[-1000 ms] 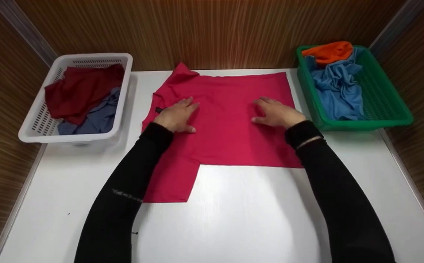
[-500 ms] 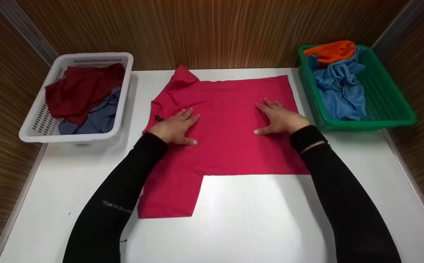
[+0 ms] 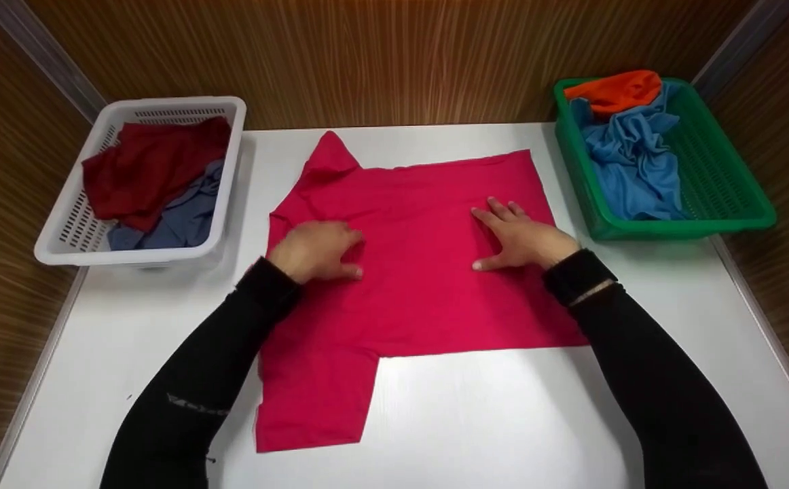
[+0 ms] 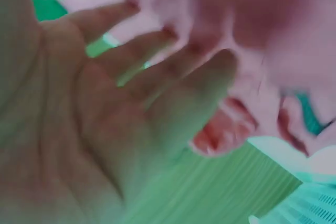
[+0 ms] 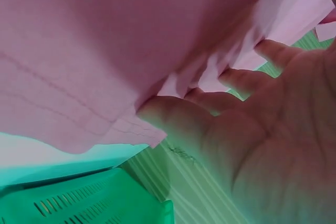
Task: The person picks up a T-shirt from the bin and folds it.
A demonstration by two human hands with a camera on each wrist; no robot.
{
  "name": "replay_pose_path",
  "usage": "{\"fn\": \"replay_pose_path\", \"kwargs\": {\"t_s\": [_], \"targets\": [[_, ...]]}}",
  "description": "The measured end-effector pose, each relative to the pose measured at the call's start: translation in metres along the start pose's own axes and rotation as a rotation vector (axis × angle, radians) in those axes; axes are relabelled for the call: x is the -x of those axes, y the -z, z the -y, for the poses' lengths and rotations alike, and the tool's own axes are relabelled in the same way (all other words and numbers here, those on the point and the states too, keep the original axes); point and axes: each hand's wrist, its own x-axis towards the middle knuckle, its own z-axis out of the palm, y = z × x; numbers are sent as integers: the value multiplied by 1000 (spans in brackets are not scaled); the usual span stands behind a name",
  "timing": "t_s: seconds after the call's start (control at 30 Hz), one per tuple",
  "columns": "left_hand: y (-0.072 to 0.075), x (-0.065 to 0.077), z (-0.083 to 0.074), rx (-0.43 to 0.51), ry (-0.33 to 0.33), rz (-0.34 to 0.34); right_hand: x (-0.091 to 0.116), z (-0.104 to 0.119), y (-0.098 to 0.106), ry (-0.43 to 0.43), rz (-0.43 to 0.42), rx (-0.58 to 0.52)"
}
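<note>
A red T-shirt lies spread on the white table, its neck side to the left and its hem to the right. One sleeve points toward me; the far sleeve is bunched up at the back. My left hand rests on the shirt near the collar, which it partly covers. In the left wrist view its fingers reach out to the cloth, somewhat blurred. Near the hem, my right hand presses down with spread fingers. Small creases gather at those fingertips in the right wrist view.
At the back left stands a white basket with dark red and grey-blue cloths. A green basket at the back right holds blue cloth and orange cloth. Wood-grain panels enclose the table at the back and sides.
The T-shirt has slid across the table toward me, with both hands moving along on it. The near sleeve now reaches further down, and a strip of table shows behind the shirt.
</note>
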Motion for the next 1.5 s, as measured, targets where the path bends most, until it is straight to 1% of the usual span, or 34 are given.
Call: {"fn": "replay_pose_path", "kwargs": {"t_s": [0.07, 0.13, 0.17, 0.2, 0.23, 0.3, 0.4, 0.53, 0.63, 0.73, 0.83, 1.0, 1.1, 1.2, 1.27, 1.33, 1.37, 1.43, 1.5], "targets": [[10, -12, 8, -28, 5, -152, 0, -1, 0, -7, 2, -1], [19, -27, 19, -34, 44, -302, 0, -2, 1, -12, 4, -4], [23, -34, 24, -36, 71, -359, -1, -2, 1, -11, 4, -4], [26, -41, 30, -34, 102, -396, -1, -2, 1, -10, 4, -5], [28, -48, 36, -30, 130, -416, -1, -2, 1, -9, 3, -6], [30, -62, 47, -16, 186, -402, -1, -3, 0, -7, 1, -9], [27, -80, 62, -27, 246, -338, 0, -2, 0, -5, -1, -9], [22, -101, 76, -86, 328, -290, 1, -2, 1, -8, -5, -8], [21, -112, 82, -139, 381, -261, 1, -1, 0, -11, -5, -9], [23, -116, 85, -170, 405, -239, 1, 0, 0, -6, -2, -9], [32, -114, 89, -158, 423, -281, 1, 0, 0, -7, -2, -7], [61, -105, 95, -68, 459, -416, 2, 0, 2, -14, 1, -14], [75, -99, 98, -11, 473, -513, 1, 0, 2, -16, -1, -13], [80, -95, 102, 57, 488, -618, 0, 0, 1, -18, -3, -9], [79, -94, 103, 141, 497, -657, 0, 0, 1, -19, -3, -6], [74, -94, 105, 216, 498, -667, 0, 0, 1, -21, -1, -8], [71, -94, 105, 238, 495, -660, 0, 0, 0, -18, -2, -9], [66, -95, 105, 257, 476, -617, 0, -1, 0, -11, -4, -9], [59, -96, 104, 217, 449, -548, 1, -1, 0, -5, -5, -9]]}}
